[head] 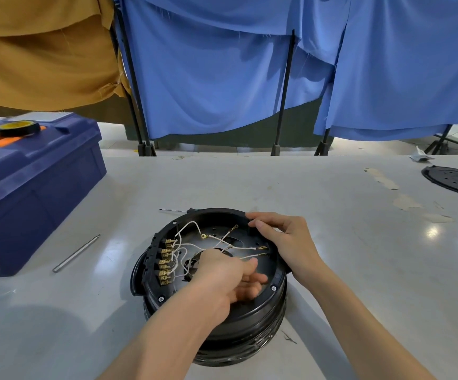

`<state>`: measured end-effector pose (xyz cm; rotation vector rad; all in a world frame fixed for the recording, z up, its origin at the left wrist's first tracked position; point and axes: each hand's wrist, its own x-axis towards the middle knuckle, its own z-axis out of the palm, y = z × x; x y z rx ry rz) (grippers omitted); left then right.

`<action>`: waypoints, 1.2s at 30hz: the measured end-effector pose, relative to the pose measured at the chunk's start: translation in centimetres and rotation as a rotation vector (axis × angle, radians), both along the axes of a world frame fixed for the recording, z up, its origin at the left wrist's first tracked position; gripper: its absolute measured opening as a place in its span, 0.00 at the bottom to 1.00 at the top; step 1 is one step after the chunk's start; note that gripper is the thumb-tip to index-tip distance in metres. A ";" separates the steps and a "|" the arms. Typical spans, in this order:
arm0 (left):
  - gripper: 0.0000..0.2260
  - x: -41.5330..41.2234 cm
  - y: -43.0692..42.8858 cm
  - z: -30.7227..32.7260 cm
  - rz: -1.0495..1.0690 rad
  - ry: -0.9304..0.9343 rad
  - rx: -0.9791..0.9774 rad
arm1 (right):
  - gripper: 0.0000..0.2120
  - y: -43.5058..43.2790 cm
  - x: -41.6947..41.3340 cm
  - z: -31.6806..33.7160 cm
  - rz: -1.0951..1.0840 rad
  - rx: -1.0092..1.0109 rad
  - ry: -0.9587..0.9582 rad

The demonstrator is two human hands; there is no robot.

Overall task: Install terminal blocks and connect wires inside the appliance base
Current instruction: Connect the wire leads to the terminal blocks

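A round black appliance base [252,316] stands upside down on the white table, its inside open to me. Along its left inner wall runs a row of brass terminals [164,263], and white wires [192,245] loop from them across the cavity. My left hand [227,278] reaches into the middle of the base with its fingers blurred and loosely curled over the wires; whether it holds one I cannot tell. My right hand [282,239] grips the far right rim of the base, fingers curled over the edge.
A blue toolbox [30,187] with a tape roll [18,128] on top stands at the left. A metal rod [75,253] lies beside the base, a screwdriver [174,210] behind it. A black round cover [455,181] lies far right. Blue and tan cloths hang behind.
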<state>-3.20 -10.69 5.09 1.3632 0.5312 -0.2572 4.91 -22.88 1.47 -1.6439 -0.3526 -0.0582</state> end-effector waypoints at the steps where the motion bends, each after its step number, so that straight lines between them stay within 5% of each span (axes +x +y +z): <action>1: 0.05 0.2 0.0 -0.2 0.009 0.017 -0.040 | 0.09 0.0 0.0 0.0 -0.003 -0.001 -0.003; 12: 0.03 1.7 -0.7 -1.6 0.154 0.025 -0.293 | 0.10 0.4 -0.4 0.1 -0.034 0.017 0.021; 36: 0.11 2.3 -0.4 -1.7 0.026 0.066 -0.186 | 0.09 1.1 -0.6 -0.1 -0.114 0.029 0.031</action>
